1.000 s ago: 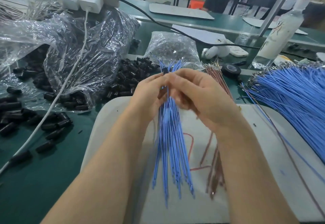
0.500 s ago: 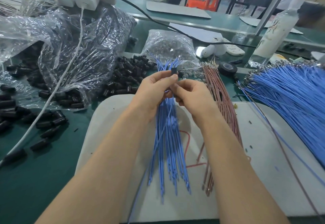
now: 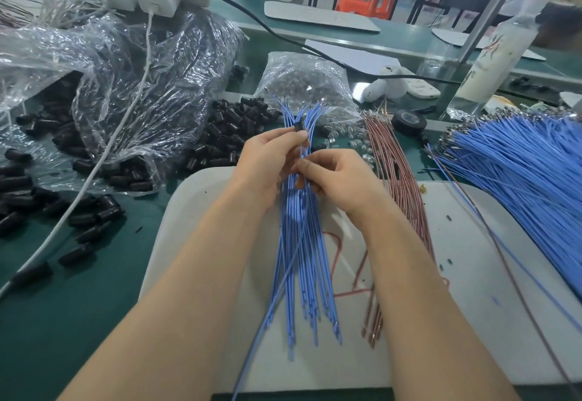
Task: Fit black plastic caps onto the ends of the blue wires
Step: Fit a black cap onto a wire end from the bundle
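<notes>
Looking down at a green workbench through the worker's own eyes. The left hand [image 3: 271, 161] pinches a small black cap [image 3: 300, 127] between thumb and forefinger, raised just beyond the right hand. Its lower fingers appear curled around a bundle of blue wires [image 3: 304, 258], which fans out past the hands and hangs toward the viewer over a white board [image 3: 472, 274]. The right hand [image 3: 337, 177], just nearer and right of the cap, pinches a single blue wire [image 3: 267, 318] between thumb and forefinger, seemingly steering its far end up into the cap; the wire's tail trails off the near edge. Whether the end sits inside the cap cannot be told. Keeping the bundle in the cap hand likely holds the next wires ready. A pile of loose black caps [image 3: 226, 136] lies within reach on the left, spilling from a clear plastic bag [image 3: 141, 69]. Brown wires [image 3: 396, 186] lie right of the bundle, and a large heap of blue wires [image 3: 519, 173] lies further right
</notes>
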`<state>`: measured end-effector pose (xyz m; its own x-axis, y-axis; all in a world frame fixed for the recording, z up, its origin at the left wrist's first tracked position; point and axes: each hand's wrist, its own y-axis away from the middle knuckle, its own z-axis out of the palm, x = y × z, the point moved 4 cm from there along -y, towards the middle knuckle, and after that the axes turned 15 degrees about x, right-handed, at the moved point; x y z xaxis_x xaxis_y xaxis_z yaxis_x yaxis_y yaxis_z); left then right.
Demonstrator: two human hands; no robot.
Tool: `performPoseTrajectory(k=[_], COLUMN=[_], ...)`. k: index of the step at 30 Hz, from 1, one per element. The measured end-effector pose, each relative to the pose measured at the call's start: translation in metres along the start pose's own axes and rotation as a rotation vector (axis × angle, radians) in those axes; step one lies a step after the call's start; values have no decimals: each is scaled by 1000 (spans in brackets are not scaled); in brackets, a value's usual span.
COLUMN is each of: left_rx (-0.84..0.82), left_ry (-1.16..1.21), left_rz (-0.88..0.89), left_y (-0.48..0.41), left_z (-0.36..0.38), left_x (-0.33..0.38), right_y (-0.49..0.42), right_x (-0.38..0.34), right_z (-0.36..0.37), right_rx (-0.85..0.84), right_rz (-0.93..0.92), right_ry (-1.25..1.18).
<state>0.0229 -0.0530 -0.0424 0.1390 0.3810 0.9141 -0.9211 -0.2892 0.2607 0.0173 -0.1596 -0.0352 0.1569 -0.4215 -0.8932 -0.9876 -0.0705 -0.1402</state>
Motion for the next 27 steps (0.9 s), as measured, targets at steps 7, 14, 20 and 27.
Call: performPoseTrajectory(k=[7,14,20,27], left_rx=[13,43,14,3], left_ry=[40,-160,-224,-247], left_rz=[-9,146,191,194], left_y=[-8,-12,-11,-10], left_z=[-4,-4,-3,-2], left_x=[-5,-8,-9,-11], right_y=[-3,-9,-11,-12], right_x=[7,13,16,17], right_z=[-4,-5,-7,-8], right_rx=[94,201,247,249], right_rz=[67,56,38,26], right_ry=[30,-32,-54,-78])
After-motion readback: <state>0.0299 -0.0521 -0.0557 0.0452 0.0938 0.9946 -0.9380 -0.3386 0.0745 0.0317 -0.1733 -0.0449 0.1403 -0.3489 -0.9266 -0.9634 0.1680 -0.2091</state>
